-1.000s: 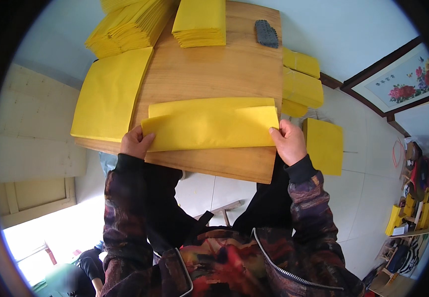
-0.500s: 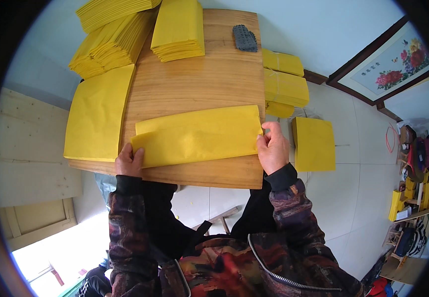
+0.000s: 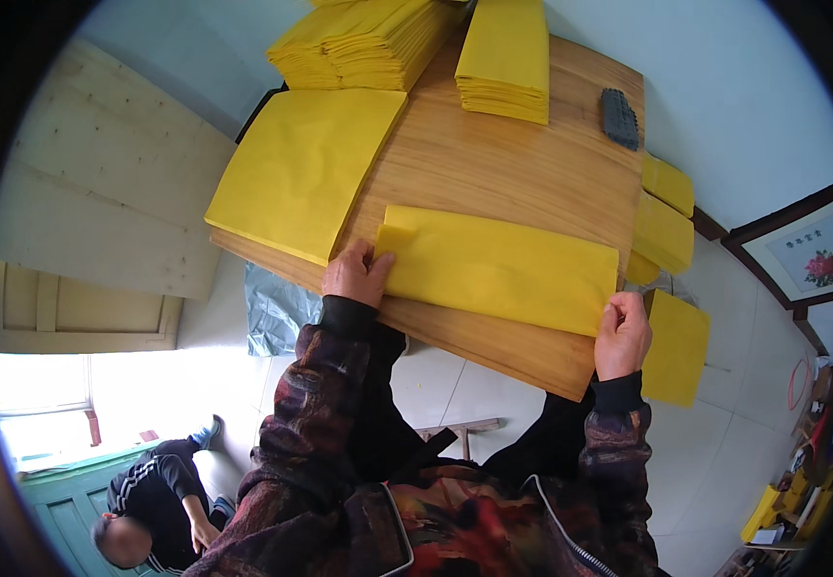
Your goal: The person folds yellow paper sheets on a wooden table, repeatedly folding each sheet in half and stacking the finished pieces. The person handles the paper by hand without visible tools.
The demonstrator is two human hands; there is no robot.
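A folded sheet of yellow paper (image 3: 503,264) lies lengthwise along the near part of the wooden table (image 3: 493,173). My left hand (image 3: 359,274) pinches its left end between thumb and fingers, where a short flap is turned over. At the opposite end my right hand (image 3: 623,338) is closed on the lower right corner, fingers curled. Just left of the folded sheet sits a flat stack of wide yellow sheets (image 3: 306,173), reaching the table's left edge.
Farther back are a thick pile of folded yellow paper (image 3: 368,46) and a narrower folded stack (image 3: 503,67). A dark grey ridged pad (image 3: 620,119) lies near the right edge. Yellow bundles (image 3: 664,231) stand beyond that edge. A person (image 3: 161,505) crouches at lower left.
My view has turned, so the table and papers appear farther right and tilted. Both hands keep hold of the sheet's ends. The crouching person shows more fully.
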